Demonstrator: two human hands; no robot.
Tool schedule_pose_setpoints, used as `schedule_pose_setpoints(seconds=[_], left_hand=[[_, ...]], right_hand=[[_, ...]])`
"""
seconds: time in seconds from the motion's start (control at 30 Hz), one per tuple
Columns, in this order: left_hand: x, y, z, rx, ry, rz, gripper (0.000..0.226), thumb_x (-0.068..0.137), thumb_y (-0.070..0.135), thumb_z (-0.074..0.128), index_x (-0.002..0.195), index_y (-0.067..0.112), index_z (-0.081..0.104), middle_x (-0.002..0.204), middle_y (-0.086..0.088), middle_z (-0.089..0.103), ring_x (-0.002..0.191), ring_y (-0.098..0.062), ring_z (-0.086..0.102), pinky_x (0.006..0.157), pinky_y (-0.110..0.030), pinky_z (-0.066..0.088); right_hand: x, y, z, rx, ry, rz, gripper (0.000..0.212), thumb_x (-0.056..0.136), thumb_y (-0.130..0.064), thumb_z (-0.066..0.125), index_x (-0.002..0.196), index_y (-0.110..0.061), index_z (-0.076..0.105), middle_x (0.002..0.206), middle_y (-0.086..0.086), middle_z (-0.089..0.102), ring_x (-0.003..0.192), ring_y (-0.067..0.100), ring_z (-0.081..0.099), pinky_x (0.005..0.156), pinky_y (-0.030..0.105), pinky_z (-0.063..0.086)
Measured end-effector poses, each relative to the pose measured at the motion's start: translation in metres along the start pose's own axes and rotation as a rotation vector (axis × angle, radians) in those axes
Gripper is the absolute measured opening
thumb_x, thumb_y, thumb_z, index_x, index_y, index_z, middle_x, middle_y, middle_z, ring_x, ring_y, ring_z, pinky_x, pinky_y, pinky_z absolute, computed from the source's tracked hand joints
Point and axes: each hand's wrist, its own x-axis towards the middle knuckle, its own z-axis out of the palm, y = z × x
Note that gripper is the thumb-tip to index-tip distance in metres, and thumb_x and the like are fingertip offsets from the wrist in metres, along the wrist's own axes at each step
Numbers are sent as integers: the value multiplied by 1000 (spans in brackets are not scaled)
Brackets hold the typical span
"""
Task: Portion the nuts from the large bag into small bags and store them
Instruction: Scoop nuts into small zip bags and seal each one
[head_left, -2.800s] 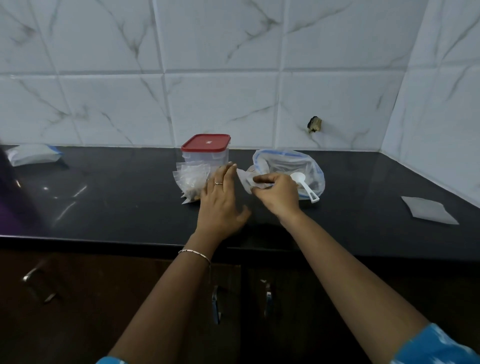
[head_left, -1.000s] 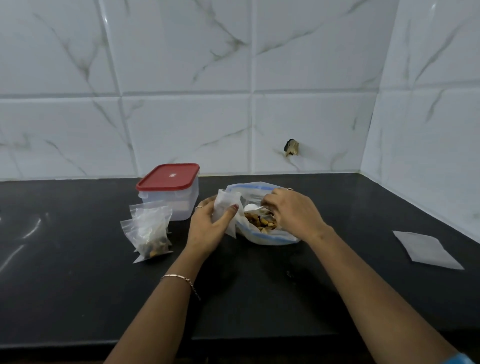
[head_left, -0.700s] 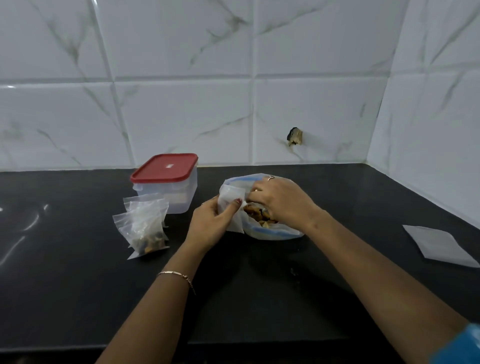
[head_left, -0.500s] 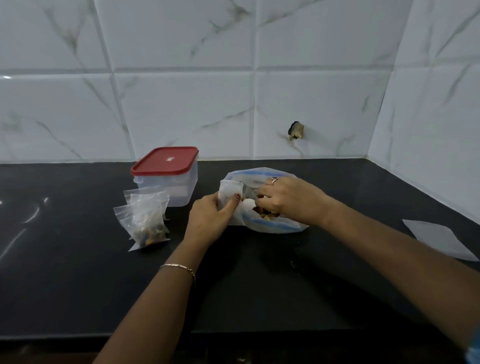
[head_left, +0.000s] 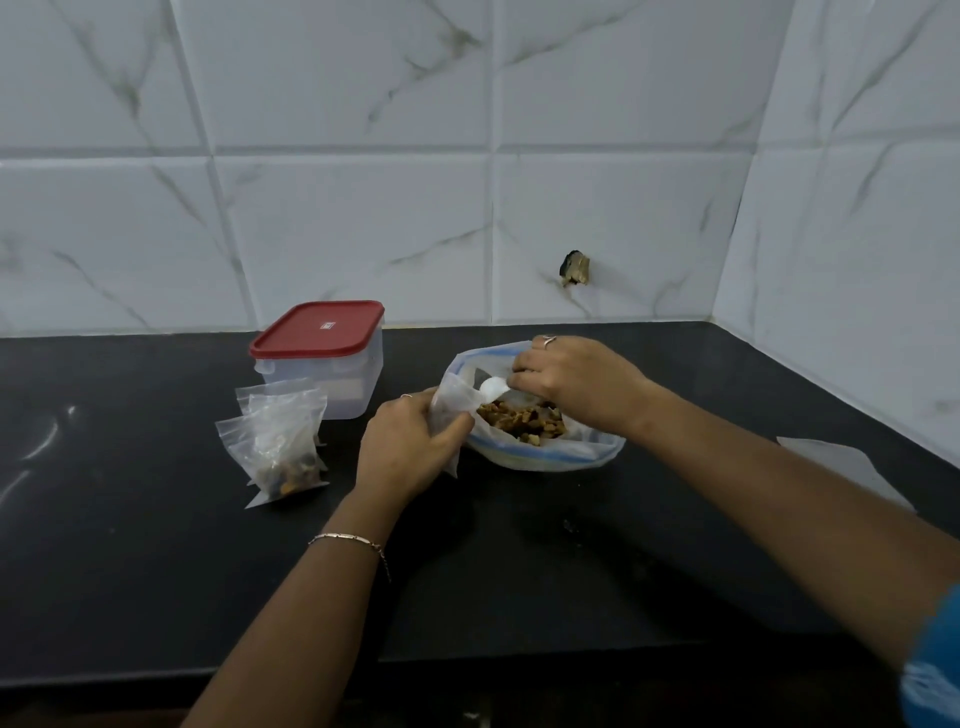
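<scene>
Well back from the near edge of the glossy black table, the left hand grips a small clear plastic bag against the rim of the large blue-sealed clear bag of nuts, where the right hand pinches a white plastic scoop (filled small clear bags stand apart, leftward).

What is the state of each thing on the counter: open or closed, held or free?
large bag, open, lying on the counter, nuts inside.
small bag, gripped by the left hand at the large bag's mouth.
scoop, held by the right hand inside the large bag.
container, closed, red lid on.
filled bags, free, beside the container; seal unclear.
</scene>
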Motion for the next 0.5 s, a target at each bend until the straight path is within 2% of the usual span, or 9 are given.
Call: schedule_pose_setpoints(seconds=[0.1, 0.23, 0.37, 0.5], left_hand=[[-1, -1, -1, 35, 0, -6, 32, 85, 41, 60, 107, 20, 71, 78, 9, 66, 68, -4, 61, 57, -19, 42], [0, -3, -1, 5, -54, -46, 31, 87, 39, 62, 106, 16, 70, 78, 8, 65, 70, -4, 62, 61, -19, 47], [0, -3, -1, -12, -84, -56, 37, 88, 38, 63, 117, 16, 66, 86, 4, 67, 78, -7, 64, 73, -29, 56], [-1, -1, -1, -16, -97, -63, 41, 89, 37, 63, 125, 16, 62, 88, 7, 64, 80, -6, 63, 74, -24, 54]], right_hand=[[15, -14, 10, 22, -55, 46, 22, 81, -4, 66, 97, -18, 71, 89, -2, 68, 80, 17, 62, 65, 30, 53], [21, -22, 19, 145, -29, 206, 23, 87, -8, 61, 104, -20, 71, 100, -3, 71, 95, 16, 64, 78, 31, 55], [8, -21, 22, 239, -32, 189, 26, 85, -2, 62, 101, -21, 70, 93, -4, 68, 86, 18, 62, 66, 34, 54], [-14, -12, 11, 227, -18, 108, 28, 85, -3, 65, 104, -23, 71, 95, -5, 68, 84, 16, 63, 62, 30, 54]])
